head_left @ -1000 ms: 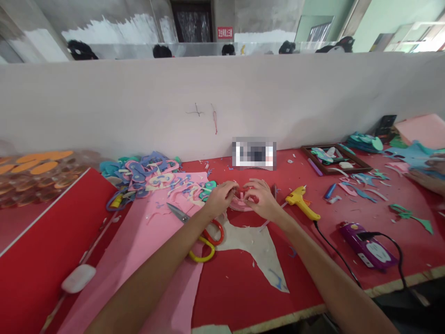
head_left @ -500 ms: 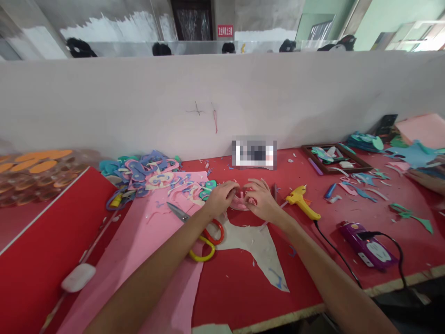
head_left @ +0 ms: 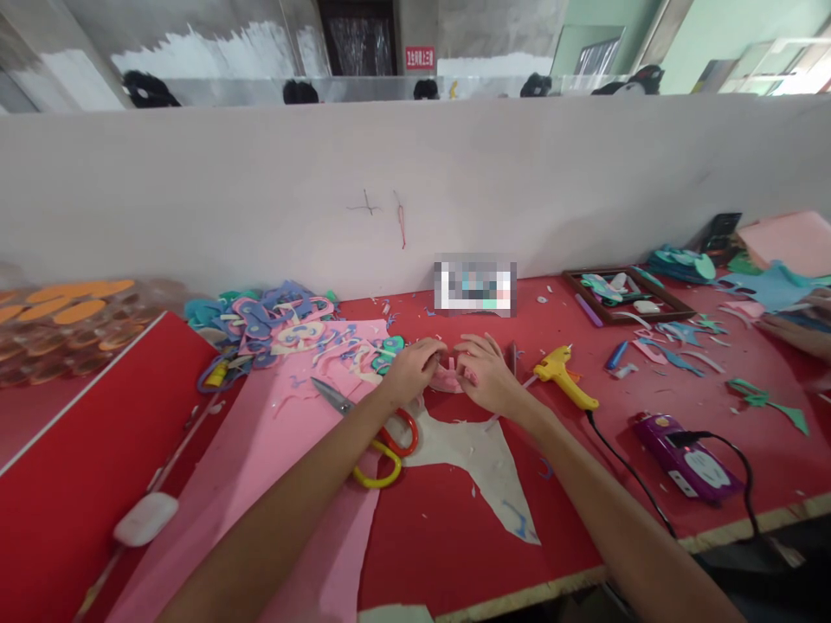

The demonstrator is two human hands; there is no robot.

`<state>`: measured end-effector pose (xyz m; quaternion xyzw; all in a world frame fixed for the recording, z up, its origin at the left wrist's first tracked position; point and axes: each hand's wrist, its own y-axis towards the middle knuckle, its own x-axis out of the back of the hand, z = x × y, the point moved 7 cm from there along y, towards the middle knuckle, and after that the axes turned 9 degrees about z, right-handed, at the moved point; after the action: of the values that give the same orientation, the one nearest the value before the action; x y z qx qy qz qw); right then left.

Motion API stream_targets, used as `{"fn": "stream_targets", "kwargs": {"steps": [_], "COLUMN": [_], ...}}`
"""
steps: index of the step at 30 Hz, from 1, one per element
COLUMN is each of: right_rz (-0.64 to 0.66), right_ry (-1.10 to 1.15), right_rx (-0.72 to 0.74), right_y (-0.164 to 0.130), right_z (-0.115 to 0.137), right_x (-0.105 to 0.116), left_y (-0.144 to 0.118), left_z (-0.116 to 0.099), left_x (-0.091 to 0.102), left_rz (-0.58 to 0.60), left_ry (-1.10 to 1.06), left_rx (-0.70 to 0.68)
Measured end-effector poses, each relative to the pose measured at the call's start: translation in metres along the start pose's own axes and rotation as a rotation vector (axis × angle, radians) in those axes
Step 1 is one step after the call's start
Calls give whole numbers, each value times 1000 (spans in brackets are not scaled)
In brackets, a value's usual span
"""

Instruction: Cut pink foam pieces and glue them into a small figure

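Both my left hand (head_left: 415,368) and my right hand (head_left: 484,372) close their fingers on a small pink foam piece (head_left: 447,378) between them, low over the red table. Its full shape is hidden by my fingers. Below it lies a cream sheet scrap (head_left: 464,446) with cut edges. Scissors (head_left: 386,446) with one red and one yellow handle rest partly under my left forearm, blades pointing up and left. A yellow glue gun (head_left: 562,378) lies just right of my right hand, its black cord trailing toward the table edge.
A pink sheet (head_left: 305,484) covers the left, with a heap of foam cutouts (head_left: 273,316) behind. Orange-topped cups (head_left: 71,320) stand far left. Right are a purple power strip (head_left: 692,463), a brown frame (head_left: 681,313) and blue scraps. Another person's hand (head_left: 802,333) works at far right.
My hands hold almost the same position, with only slight finger movement around the pink piece. At far right, the other person's hand has shifted a little.
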<state>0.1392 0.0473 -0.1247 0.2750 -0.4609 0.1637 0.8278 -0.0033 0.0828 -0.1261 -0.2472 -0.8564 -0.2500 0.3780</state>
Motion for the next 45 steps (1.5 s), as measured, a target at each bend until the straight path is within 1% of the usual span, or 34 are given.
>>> {"fn": "stream_targets", "kwargs": {"steps": [10, 14, 23, 31, 45], "right_rz": [-13, 4, -8, -18, 23], "right_ry": [18, 6, -75, -151, -195], "right_rx": [-1, 0, 25, 51, 50], "right_y": [0, 0, -1, -2, -2], "right_z": [-2, -2, 2, 5, 9], "right_x": [-1, -1, 0, 0, 4], "left_y": [0, 0, 0, 0, 0], "left_z": [0, 0, -1, -2, -2], "left_x": [0, 0, -1, 0, 0], "left_rz": [1, 5, 22, 10, 10], "left_ry": [4, -4, -21, -20, -34], "left_rx": [-3, -3, 11, -3, -11]}}
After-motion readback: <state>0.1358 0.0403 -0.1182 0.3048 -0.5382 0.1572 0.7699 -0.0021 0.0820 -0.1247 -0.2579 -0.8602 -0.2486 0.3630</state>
